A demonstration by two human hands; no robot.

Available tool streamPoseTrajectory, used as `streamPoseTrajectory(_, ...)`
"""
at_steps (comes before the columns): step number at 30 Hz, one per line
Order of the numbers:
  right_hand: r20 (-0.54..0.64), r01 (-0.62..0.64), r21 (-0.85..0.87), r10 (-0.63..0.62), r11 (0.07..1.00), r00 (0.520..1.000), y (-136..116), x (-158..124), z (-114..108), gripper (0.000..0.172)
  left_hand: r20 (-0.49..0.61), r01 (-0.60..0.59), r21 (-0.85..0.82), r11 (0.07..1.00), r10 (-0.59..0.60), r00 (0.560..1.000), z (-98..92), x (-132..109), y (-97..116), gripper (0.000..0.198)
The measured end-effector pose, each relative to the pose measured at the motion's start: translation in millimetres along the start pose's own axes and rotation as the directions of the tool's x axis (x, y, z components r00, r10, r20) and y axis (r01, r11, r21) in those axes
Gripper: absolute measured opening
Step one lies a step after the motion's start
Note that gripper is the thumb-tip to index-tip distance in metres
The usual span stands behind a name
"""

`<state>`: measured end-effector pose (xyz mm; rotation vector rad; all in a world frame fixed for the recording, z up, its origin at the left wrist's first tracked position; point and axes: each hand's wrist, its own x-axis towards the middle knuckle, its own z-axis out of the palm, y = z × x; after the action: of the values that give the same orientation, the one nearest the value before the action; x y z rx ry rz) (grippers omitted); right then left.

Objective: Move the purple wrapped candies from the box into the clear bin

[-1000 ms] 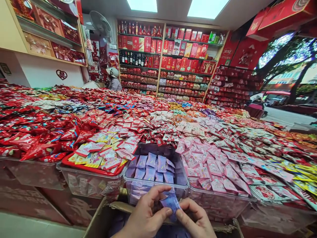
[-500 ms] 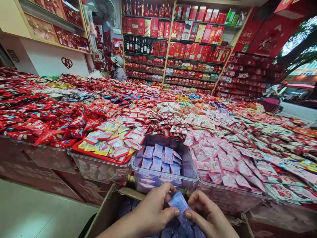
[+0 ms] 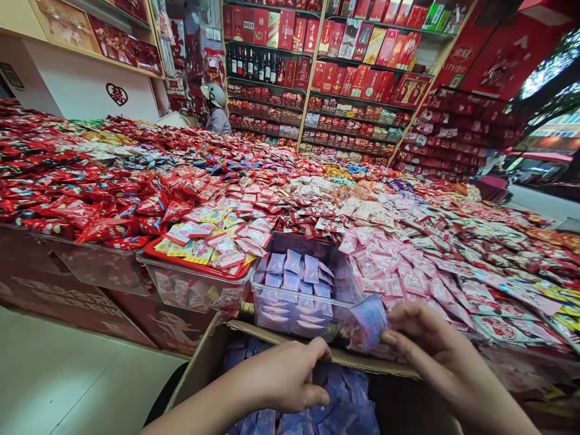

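Note:
My right hand (image 3: 430, 344) pinches a small purple candy packet (image 3: 369, 320) by its right edge, between thumb and fingertips. The packet is slightly blurred and hangs above the box's far edge, to the right of the clear plastic bin (image 3: 294, 323). Inside that bin, purple packets (image 3: 290, 281) stand in neat rows. My left hand (image 3: 294, 374) hovers over the open cardboard box (image 3: 258, 332), its thumb and index finger apart and nothing visible between them. Loose purple packets (image 3: 344, 399) lie in the box below it, partly covered by my left arm.
A bin with a red tray (image 3: 217, 272) of yellow and pink packets stands to the left. Pink packets (image 3: 389, 263) fill the bin on the right. Red packets (image 3: 113, 211) are heaped farther left. A person in a helmet (image 3: 216, 109) is by the back shelves.
My right hand has moved right and up with the purple packet. My left hand has let go of it and stays over the box. The view has tilted down.

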<state>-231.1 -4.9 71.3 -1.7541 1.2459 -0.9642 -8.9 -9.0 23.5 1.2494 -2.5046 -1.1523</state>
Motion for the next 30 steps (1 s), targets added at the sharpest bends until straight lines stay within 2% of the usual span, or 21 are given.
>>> streamPoseTrajectory(3,0.015,0.085,-0.091,-0.084,0.992,0.996,-22.0,33.7,-0.7,0.028,-0.015,-0.004,0.02,1.0,0.005,1.0,1.9,1.0,-0.8,0.045)
streamPoseTrajectory(5,0.109,0.118,-0.16,-0.102,0.98,0.989,-30.1,63.4,5.4,0.023,-0.027,-0.008,0.034,0.999,0.009,1.0,2.4,1.0,-0.6,0.044)
streamPoseTrajectory(8,0.282,0.094,-0.21,-0.032,0.973,0.959,-31.0,106.0,24.6,0.012,-0.021,-0.017,0.04,0.999,0.018,1.0,1.7,0.0,-0.5,0.044)
streamPoseTrajectory(12,0.461,0.037,-0.188,0.055,0.981,0.886,-22.2,140.6,55.6,0.011,0.001,-0.033,0.02,0.999,0.033,0.999,0.7,-1.0,-3.1,0.046)
streamPoseTrajectory(15,0.531,0.034,-0.166,0.06,0.986,0.845,-15.9,150.9,71.7,0.01,0.0,-0.058,0.007,0.998,0.058,0.998,0.4,-0.4,-6.0,0.047)
streamPoseTrajectory(18,0.56,0.033,-0.181,0.076,0.983,0.825,-10.3,155.1,80.7,0.01,0.009,-0.074,0.008,0.997,0.074,0.997,-0.3,0.4,-8.4,0.049)
streamPoseTrajectory(21,0.557,0.019,-0.184,0.089,0.983,0.825,-5.1,155.7,85.7,0.015,0.023,-0.079,0.002,0.997,0.079,0.997,-0.8,0.8,-10.5,0.051)
streamPoseTrajectory(25,0.518,-0.018,-0.141,0.089,0.99,0.851,-3.8,150.7,86.1,0.019,0.029,-0.089,0.004,0.996,0.089,0.996,-0.5,1.0,-12.9,0.053)
streamPoseTrajectory(30,0.55,-0.196,0.117,0.1,0.974,0.829,-12.7,142.8,75.8,0.058,0.029,-0.09,-0.009,0.996,0.09,0.996,-1.1,0.4,-12.0,0.052)
